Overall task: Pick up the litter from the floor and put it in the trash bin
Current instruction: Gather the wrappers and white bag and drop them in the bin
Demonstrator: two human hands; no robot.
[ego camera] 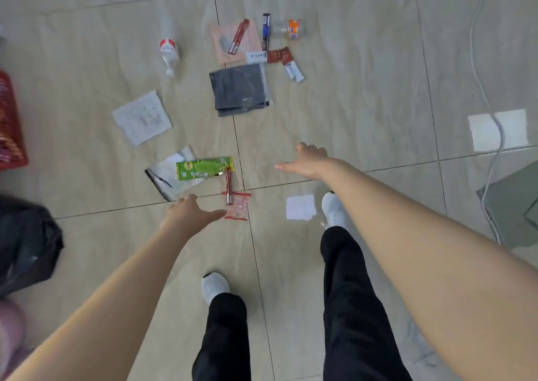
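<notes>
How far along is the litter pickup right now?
Barely begun. Both hands are empty: the left hand reaches toward the small pink-and-red candy wrapper; the right hand hovers open. The green snack wrapper, grey plastic bag and orange-labelled clear bottle remain.

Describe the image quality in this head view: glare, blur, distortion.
Head view: wide-angle lens bends the tile lines and stretches the forearms toward the lower corners; bright window glare patch reflects on the glossy floor at right; soft sheen streaks across the tiles; left hand and right hand look slightly soft; print on the green wrapper is too blurred to read; edges are hazier.
</notes>
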